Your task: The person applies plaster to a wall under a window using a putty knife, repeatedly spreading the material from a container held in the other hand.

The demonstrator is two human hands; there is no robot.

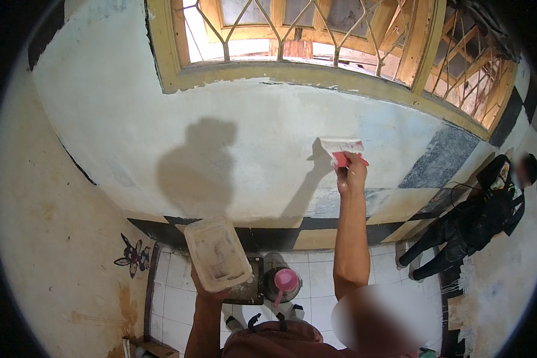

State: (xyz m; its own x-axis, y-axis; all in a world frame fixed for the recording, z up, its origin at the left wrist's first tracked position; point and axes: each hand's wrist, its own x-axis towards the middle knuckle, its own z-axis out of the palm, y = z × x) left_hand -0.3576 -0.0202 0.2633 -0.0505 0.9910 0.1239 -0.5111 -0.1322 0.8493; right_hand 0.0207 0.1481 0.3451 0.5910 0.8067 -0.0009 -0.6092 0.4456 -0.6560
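My right hand grips a red putty scraper with whitish filler on its wide blade, held at the pale, patchy wall. Beside that hand the wall has grey-blue rectangular patches. My left hand holds a shallow beige plastic tray from underneath, at the lower middle; its inside is smeared, with little visible material in it. My left fingers are mostly hidden by the tray.
A yellow barred window is above. Below are a white tiled floor, a dark bucket with a pink dipper, and a dark square object. A person in dark clothes stands at the right by the side wall.
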